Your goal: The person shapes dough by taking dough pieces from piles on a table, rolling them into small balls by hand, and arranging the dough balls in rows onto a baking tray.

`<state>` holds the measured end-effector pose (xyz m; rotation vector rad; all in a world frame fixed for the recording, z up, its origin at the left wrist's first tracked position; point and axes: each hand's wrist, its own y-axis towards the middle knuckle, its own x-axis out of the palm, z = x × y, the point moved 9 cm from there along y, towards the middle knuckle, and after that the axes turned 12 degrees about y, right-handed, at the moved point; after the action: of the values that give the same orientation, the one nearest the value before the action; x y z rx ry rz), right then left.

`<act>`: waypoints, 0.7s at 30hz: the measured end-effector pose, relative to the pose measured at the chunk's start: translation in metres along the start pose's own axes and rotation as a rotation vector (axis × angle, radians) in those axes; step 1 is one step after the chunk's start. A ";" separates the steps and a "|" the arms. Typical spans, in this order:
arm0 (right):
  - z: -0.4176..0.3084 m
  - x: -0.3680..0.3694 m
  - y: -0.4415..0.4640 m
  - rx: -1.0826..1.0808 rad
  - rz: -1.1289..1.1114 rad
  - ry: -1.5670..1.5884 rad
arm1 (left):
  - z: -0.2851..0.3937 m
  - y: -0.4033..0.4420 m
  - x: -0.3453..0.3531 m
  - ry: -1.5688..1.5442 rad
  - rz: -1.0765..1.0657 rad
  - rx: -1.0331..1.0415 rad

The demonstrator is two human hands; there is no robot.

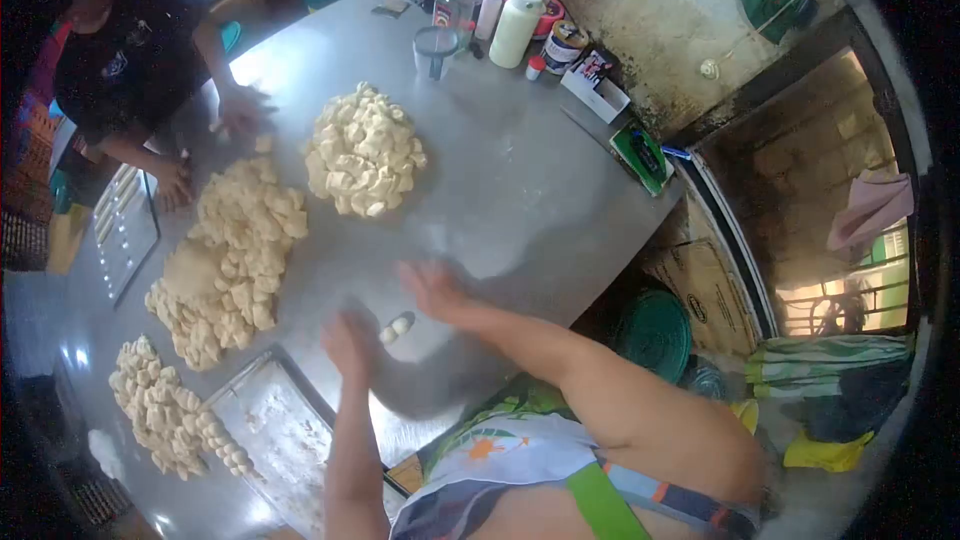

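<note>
- Currently two small dough pieces (pixel 400 326), touching or nearly so, sit on the metal table (pixel 500 210) by its near edge, between the hands.
- Left hand (pixel 349 342): just beside them, motion-blurred. Can't tell how far the fingers close or if anything's under the palm.
- Right hand (pixel 436 292): other side of the pieces, blurred too. Finger spread and any hold unclear.
- Risk, my read: uneven palm pressure could squash the pieces or stick them together.
- Risk: a wide left-hand swing could clip the tray (pixel 268 422) at the near edge.
- Risk: big dough heap (pixel 230 260), toward the left edge, looks loose; a bump from the co-worker's hand (pixel 173 183) beside it could shed pieces.
</note>
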<state>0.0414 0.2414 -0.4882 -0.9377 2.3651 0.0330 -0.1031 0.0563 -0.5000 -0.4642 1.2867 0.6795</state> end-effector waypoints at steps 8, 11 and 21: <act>0.026 -0.018 -0.044 -0.736 -0.035 -0.342 | -0.041 -0.045 -0.029 0.090 0.011 -0.019; -0.023 -0.019 0.009 -0.343 0.016 -0.311 | -0.032 0.023 -0.030 0.043 0.115 -0.165; -0.023 -0.035 -0.046 -0.541 -0.038 -0.106 | -0.007 -0.034 -0.056 -0.322 0.115 0.045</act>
<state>0.0788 0.2231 -0.4421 -1.1887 2.2752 0.7184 -0.0919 0.0154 -0.4491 -0.2327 1.0267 0.7855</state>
